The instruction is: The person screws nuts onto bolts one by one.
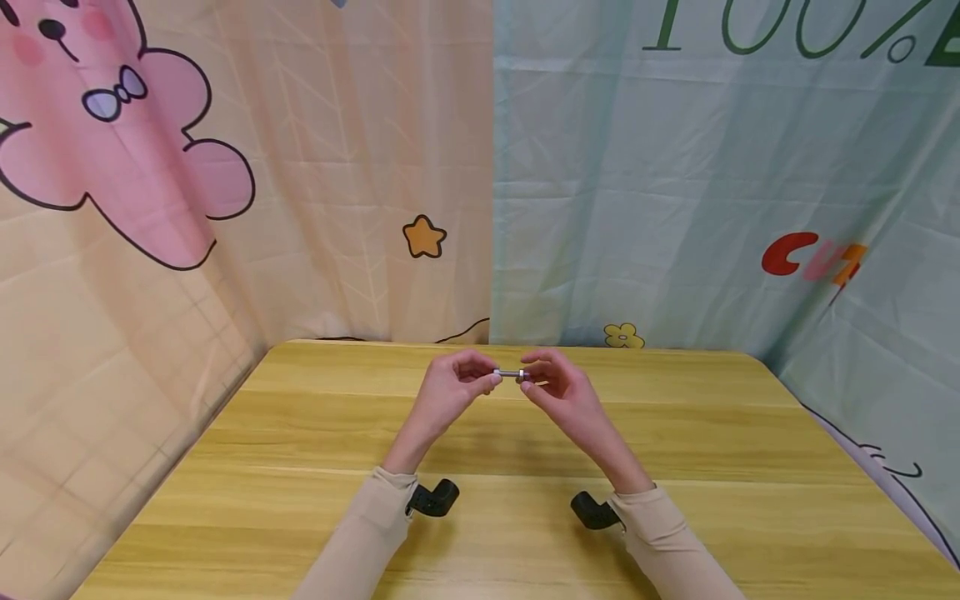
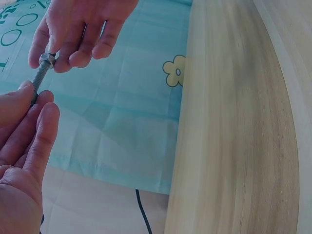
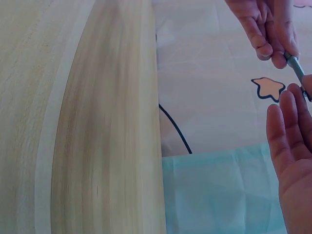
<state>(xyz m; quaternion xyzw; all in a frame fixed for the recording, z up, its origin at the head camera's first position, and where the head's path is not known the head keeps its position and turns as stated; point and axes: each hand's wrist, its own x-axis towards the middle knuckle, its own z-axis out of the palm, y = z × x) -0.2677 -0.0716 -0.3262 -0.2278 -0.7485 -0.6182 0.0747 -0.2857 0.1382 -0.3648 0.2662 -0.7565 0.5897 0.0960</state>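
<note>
Above the wooden table, the left hand (image 1: 447,385) pinches one end of a metal bolt (image 1: 509,374) between thumb and fingertips. Opposite it, the right hand (image 1: 564,390) has its thumb and index finger at the nut (image 1: 521,377) on the bolt's other end. In the left wrist view, the threaded shaft (image 2: 40,75) slants between both hands, and the nut (image 2: 47,59) sits at the right fingertips. The other right fingers spread loosely. From the right wrist, the bolt (image 3: 295,66) shows near the frame's edge, its left end partly hidden by the left thumb.
The wooden table (image 1: 510,533) spreads beneath both arms. Printed curtains (image 1: 360,167) hang behind it and along both sides. A black wrist device (image 1: 435,498) sits on the left forearm, and another black device (image 1: 594,510) on the right.
</note>
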